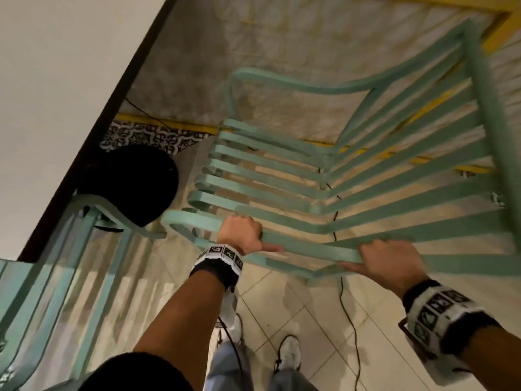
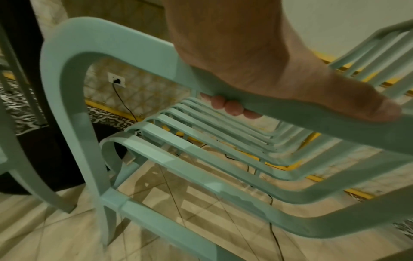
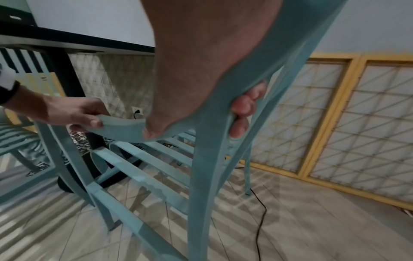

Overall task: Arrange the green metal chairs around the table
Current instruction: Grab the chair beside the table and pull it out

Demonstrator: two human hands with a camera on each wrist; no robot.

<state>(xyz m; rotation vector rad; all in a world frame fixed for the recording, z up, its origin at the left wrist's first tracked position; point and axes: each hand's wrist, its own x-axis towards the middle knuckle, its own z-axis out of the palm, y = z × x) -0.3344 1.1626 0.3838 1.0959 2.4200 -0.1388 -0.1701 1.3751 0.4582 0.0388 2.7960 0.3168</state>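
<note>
Green chair (image 1: 324, 193): painted metal slats, smooth, satin w/ soft sheen on the bends. Second chair (image 1: 42, 263): same painted metal finish. Floor (image 1: 310, 320): pale tile, glossy, reflects the slats. Table (image 1: 70, 52) top: smooth, matt, off-white w/ dark edge; base (image 1: 132, 182) matt black. Cable (image 1: 348, 311): thin black plastic. Wrist bands (image 1: 220, 256): black cloth w/ printed white markers.

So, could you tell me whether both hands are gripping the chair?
Yes, the left hand and the right hand both grip the chair's armrest.
</note>
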